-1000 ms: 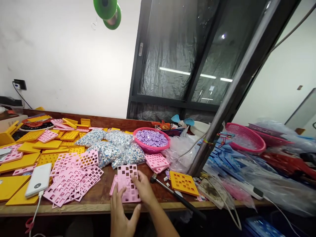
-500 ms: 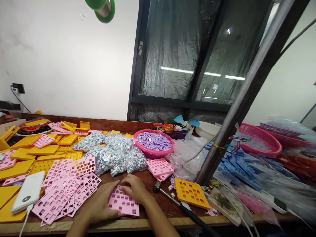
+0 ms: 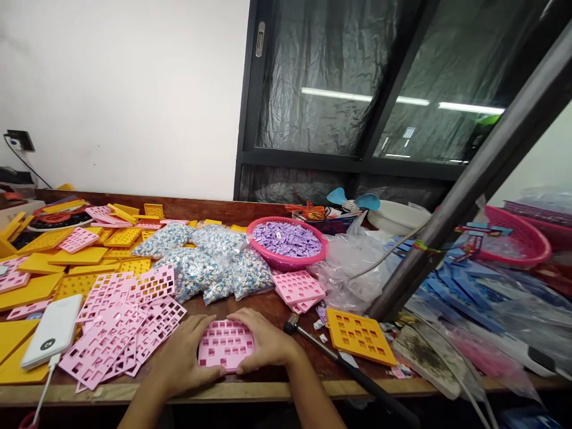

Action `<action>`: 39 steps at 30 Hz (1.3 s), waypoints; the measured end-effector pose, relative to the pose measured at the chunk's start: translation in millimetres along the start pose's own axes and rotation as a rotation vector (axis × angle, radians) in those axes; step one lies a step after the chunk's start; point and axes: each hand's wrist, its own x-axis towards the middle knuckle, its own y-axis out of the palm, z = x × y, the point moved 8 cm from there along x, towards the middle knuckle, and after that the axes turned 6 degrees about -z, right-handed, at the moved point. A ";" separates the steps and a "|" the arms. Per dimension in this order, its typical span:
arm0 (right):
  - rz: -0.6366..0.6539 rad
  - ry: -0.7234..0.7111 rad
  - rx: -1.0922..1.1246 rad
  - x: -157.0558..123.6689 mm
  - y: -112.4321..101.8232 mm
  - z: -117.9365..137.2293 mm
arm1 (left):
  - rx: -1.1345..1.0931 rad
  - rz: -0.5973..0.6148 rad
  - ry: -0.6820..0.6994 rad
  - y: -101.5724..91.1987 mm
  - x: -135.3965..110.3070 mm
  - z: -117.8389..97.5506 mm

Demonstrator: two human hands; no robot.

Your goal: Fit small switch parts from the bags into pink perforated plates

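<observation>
A pink plastic tray with rows of square pockets lies flat on the wooden bench near its front edge. My left hand cups the tray's left side and my right hand cups its right side, fingers curled over the edges. A pile of pink perforated plates lies just left of my left hand. To the right of my right hand rests a small hammer, its head close to my fingers.
Yellow trays and a white power bank sit at left. Bags of small pieces, a pink basket of purple pieces, stacked pink trays, a yellow tray, plastic bags and a slanted metal post crowd the middle and right.
The pink tray went from tilted up in both hands to lying flat on the bench. Both hands now clasp its sides. The camera shifted left and downward.
</observation>
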 end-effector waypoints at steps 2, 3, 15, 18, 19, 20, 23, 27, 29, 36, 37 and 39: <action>-0.010 -0.016 -0.004 0.0 -0.6 -1.0 | 0.010 0.009 0.003 1.4 0.6 -1.4; -0.016 -0.024 -0.003 -0.3 -1.6 -1.2 | 0.012 0.006 0.008 1.4 1.0 -2.4; 0.022 0.037 -0.020 -4.7 -0.6 -8.9 | 0.070 0.039 0.035 11.1 2.7 -2.4; 0.044 0.035 0.000 -5.3 2.6 -10.5 | 0.078 0.058 0.027 12.4 1.5 -0.8; 0.049 0.031 0.004 -5.4 3.6 -10.6 | 0.079 0.063 0.023 12.5 1.0 -0.2; 0.054 0.027 0.005 -5.4 4.3 -10.4 | 0.081 0.065 0.019 12.3 0.5 0.4; 0.057 0.023 0.004 -4.9 4.8 -9.0 | 0.085 0.069 0.004 11.9 -1.3 2.5; 0.033 0.013 0.021 -3.9 1.7 -4.4 | 0.074 0.069 -0.009 11.4 -3.3 4.7; 0.030 0.009 0.021 -4.0 0.9 -3.0 | 0.070 0.067 -0.015 10.8 -3.9 5.6; 0.048 0.023 0.011 -4.9 3.3 -8.1 | 0.060 0.065 -0.020 9.8 -3.5 6.6; 0.053 0.024 0.009 -4.9 3.7 -8.8 | 0.059 0.066 -0.021 9.9 -3.5 6.7; 0.060 0.030 -0.001 -5.0 3.9 -9.4 | 0.059 0.065 -0.022 10.1 -3.7 7.0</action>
